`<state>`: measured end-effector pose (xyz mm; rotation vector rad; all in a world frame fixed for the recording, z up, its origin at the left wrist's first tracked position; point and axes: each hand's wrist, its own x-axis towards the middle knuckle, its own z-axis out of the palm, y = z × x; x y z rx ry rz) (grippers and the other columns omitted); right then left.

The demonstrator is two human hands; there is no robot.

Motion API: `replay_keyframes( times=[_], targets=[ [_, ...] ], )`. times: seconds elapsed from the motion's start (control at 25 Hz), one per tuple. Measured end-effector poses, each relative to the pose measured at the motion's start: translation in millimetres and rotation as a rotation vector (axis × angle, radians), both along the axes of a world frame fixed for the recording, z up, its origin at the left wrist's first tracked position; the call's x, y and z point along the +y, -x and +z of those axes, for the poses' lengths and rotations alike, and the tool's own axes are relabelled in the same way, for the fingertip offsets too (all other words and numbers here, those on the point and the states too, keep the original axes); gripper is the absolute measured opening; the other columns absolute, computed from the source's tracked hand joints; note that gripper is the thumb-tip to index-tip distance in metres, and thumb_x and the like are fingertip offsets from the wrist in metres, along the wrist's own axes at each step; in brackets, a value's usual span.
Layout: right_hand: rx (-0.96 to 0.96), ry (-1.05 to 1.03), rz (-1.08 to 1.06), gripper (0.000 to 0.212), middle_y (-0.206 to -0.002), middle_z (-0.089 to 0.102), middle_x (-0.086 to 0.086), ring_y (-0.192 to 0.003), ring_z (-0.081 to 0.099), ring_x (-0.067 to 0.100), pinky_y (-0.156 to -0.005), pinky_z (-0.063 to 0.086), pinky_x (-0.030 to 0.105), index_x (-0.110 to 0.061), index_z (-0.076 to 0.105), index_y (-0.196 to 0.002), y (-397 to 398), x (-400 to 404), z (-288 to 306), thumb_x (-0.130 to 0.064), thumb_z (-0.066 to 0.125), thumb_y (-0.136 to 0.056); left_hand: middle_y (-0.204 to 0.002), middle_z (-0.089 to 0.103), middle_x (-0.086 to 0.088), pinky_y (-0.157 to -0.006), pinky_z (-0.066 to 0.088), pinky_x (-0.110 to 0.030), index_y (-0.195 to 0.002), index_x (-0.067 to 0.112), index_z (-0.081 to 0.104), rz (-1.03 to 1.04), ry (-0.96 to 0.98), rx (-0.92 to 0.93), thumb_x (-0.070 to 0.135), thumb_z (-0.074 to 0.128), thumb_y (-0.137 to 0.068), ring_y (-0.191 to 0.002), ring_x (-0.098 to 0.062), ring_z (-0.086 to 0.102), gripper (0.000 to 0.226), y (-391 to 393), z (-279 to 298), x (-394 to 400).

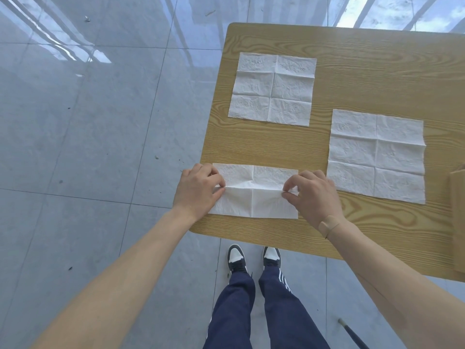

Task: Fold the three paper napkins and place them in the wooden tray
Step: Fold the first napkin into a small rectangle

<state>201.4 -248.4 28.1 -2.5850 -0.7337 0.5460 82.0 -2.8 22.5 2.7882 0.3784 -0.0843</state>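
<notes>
head view: one wide shot looking down at a table (pixel 352 71) and a tiled floor (pixel 100 122)
near napkin (pixel 254 191): at the table's front left corner, partly folded, a layer edge across its middle
left hand (pixel 198 190): pinches the near napkin's left edge at that layer edge, fingers curled
right hand (pixel 313 195): pinches the right edge at the same line; adhesive bandage (pixel 328 224) on the wrist
far napkin (pixel 273 89): flat, unfolded, creases showing, behind the near one
right napkin (pixel 376 156): flat, unfolded, just right of the right hand
wooden tray (pixel 458 222): at the right frame edge, mostly cut off, contents cannot be told; no napkin visibly in it
below table: dark trousers (pixel 251 311), two sneakers (pixel 254 258)
</notes>
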Motion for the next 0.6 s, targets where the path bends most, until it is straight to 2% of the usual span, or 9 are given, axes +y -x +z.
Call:
replay_keyframes(
  times=[0.24,0.44,0.6],
  targets=[
    [0.007,-0.106,-0.04,0.007,-0.086,0.062,-0.016,-0.097,0.054,0.021,-0.082,0.04,0.039,-0.026,0.066,-0.083,-1,-5,13,-0.028,0.072,-0.085,-0.095,0.067,0.004,-0.082,0.041,-0.039,-0.085,0.019,0.07,0.043,0.11,-0.083,0.018,0.071,-0.085,-0.091,-0.02,0.061,0.002,4,5,1],
    [0.031,-0.226,-0.07,0.007,-0.082,0.061,-0.021,-0.093,0.06,0.02,-0.082,0.047,0.041,-0.023,0.066,-0.084,-2,-7,29,-0.021,0.073,-0.083,-0.091,0.072,0.008,-0.087,0.05,-0.047,-0.089,0.017,0.068,0.052,0.228,-0.172,0.012,0.068,-0.086,-0.086,-0.016,0.067,0.005,2,22,2],
    [0.024,-0.314,-0.119,0.01,-0.089,0.07,-0.009,-0.089,0.064,0.018,-0.078,0.05,0.04,-0.025,0.066,-0.085,-8,-7,38,-0.019,0.072,-0.082,-0.087,0.071,0.008,-0.082,0.052,-0.048,-0.089,0.016,0.068,0.053,0.27,-0.246,0.011,0.067,-0.086,-0.082,-0.015,0.067,0.006,-3,32,4]
  ],
)
